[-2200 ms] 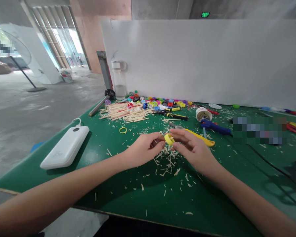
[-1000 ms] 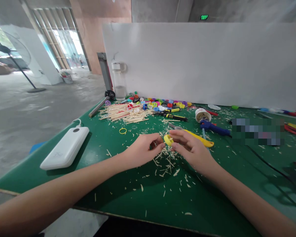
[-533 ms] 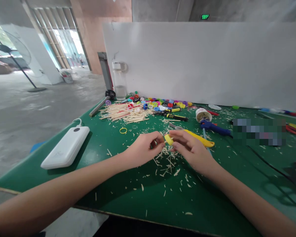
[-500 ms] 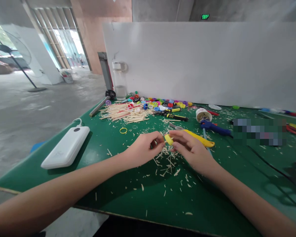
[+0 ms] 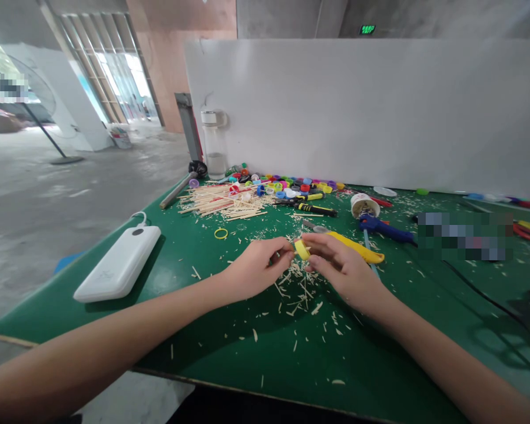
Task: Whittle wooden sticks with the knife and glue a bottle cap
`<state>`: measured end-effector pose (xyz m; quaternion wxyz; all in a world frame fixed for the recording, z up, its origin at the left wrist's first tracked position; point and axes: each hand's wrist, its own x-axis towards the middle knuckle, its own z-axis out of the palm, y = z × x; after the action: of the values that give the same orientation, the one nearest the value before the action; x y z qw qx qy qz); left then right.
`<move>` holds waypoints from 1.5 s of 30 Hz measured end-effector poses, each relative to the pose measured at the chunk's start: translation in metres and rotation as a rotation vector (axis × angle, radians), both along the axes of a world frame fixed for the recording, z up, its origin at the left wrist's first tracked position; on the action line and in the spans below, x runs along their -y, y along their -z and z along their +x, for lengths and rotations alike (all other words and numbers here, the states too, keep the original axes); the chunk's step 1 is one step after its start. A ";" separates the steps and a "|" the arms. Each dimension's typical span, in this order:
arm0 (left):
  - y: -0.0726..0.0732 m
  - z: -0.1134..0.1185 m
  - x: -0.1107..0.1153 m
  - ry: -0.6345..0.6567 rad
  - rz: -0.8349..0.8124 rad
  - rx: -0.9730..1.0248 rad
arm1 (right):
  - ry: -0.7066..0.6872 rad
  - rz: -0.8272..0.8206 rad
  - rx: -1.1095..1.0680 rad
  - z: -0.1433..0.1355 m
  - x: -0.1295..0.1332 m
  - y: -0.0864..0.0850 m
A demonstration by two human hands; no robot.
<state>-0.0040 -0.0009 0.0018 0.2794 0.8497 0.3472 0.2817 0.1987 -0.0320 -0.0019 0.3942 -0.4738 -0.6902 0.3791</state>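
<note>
Between my hands, above the wood shavings, is a yellow bottle cap [image 5: 302, 250], tilted on its edge. My right hand [image 5: 342, 265] holds it with the fingers over the top and the thumb below. My left hand [image 5: 262, 265] is closed in a pinch at the cap's left side, on what looks like a thin wooden stick; only a sliver of it shows between fingertips and cap. Scattered wood shavings [image 5: 302, 291] lie beneath both hands. A yellow-handled tool [image 5: 366, 253] rests on the table behind my right hand, partly covered by it.
Wooden sticks [image 5: 223, 200] and coloured bottle caps [image 5: 287, 184] are heaped at the back. Pliers [image 5: 315, 209], a blue glue gun [image 5: 386, 229] and a white cup [image 5: 364, 205] lie rightward. A white power bank [image 5: 119, 265] and yellow ring [image 5: 221, 234] are left.
The yellow cap has turned slightly in my fingers, and the fingertips of my left hand have shifted a little. Everything else stays where it was.
</note>
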 end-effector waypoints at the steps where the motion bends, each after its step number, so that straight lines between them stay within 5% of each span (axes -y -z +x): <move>1: 0.000 0.000 0.000 0.002 -0.003 0.000 | -0.006 -0.001 -0.006 0.000 0.000 0.001; 45: 0.003 0.000 0.001 0.005 -0.017 0.010 | -0.009 0.020 -0.021 0.000 -0.002 0.003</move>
<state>-0.0040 -0.0016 -0.0010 0.2889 0.8470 0.3458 0.2821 0.1985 -0.0301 -0.0052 0.4045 -0.4629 -0.6918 0.3788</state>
